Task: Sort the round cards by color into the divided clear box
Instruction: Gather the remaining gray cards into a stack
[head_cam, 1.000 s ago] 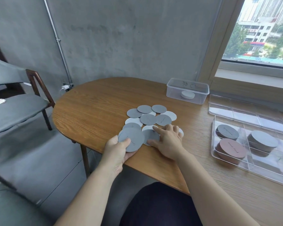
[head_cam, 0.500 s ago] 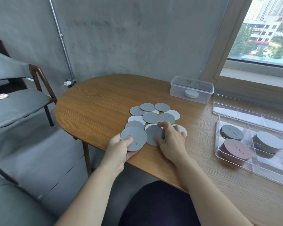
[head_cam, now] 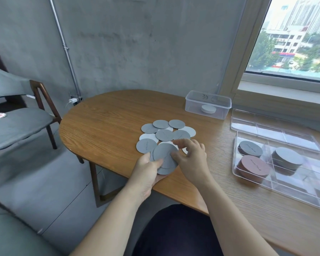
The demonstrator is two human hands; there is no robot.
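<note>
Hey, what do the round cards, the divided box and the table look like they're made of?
Round cards: probably matte cardstock or thin board; they look flat, dull and thin-edged, and stack neatly.
Divided box: clear hard plastic, glossy; the table shows through its walls.
Table: wood or wood veneer with a satin finish; grain lines are visible.

Three card stacks (head_cam: 250, 149) stand in the divided clear box (head_cam: 307, 189), one white stack (head_cam: 208, 109) in the small tub (head_cam: 194, 106).

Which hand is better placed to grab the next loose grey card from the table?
Right. The left hand grips the stack of grey round cards, so it is occupied. The right hand only pinches the top card at its edge and sits beside the loose grey cards on the wooden table.
</note>
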